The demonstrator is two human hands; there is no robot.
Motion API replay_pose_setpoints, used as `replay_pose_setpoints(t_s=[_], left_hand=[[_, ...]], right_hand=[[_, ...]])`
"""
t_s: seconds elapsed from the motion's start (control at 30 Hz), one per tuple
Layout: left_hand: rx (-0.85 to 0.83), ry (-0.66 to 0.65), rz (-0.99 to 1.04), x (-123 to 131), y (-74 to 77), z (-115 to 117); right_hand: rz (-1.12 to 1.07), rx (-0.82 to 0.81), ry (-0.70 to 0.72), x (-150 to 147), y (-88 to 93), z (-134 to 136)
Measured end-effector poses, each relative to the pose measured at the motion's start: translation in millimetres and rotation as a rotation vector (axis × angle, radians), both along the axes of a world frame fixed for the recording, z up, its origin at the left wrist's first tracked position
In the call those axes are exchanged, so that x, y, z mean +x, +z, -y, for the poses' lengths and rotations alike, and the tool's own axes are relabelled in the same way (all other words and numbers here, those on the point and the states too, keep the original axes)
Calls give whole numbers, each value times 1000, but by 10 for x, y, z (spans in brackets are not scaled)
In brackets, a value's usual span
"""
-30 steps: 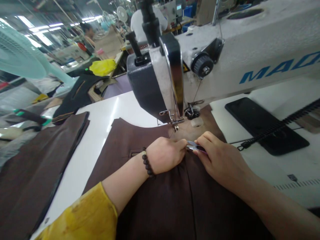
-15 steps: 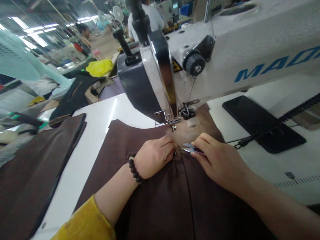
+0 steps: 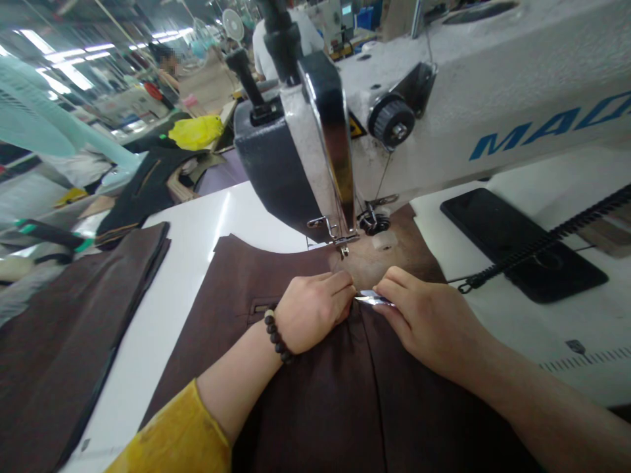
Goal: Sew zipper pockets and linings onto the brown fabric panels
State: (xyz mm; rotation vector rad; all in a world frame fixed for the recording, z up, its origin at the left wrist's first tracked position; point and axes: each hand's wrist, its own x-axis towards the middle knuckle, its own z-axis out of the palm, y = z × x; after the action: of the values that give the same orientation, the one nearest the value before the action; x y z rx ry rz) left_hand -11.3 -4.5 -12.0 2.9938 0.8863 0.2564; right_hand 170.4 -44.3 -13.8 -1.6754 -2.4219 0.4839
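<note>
Pinching the brown fabric (image 3: 305,394) mid-frame, left hand (image 3: 315,309) should hold taut while right hand (image 3: 428,322) grips thread snips (image 3: 371,299).

A white industrial sewing machine (image 3: 493,85) is stretching across the top of the frame, its black-fronted needle head (image 3: 276,171) hanging at centre. A black phone (image 3: 522,243) is lying on the white bench (image 3: 197,230) at right, with a black coiled cord (image 3: 542,246) running across it. A stack of brown fabric panels (image 3: 64,335) is sitting at lower left. A pale green fan (image 3: 34,112) is showing at upper left, and a yellow bag (image 3: 194,131) is resting beyond the bench.
</note>
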Motion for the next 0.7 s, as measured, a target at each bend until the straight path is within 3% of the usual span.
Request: replay_pose_setpoints(t_s=[0.37, 0.57, 0.7], left_hand=[[35, -62, 19, -15, -27, -8], [31, 13, 38, -24, -20, 33], [-51, 61, 34, -71, 39, 72]], right_hand=[[59, 43, 28, -53, 11, -15], [-95, -38, 93, 68, 8, 10], [-80, -52, 88, 205, 15, 109]])
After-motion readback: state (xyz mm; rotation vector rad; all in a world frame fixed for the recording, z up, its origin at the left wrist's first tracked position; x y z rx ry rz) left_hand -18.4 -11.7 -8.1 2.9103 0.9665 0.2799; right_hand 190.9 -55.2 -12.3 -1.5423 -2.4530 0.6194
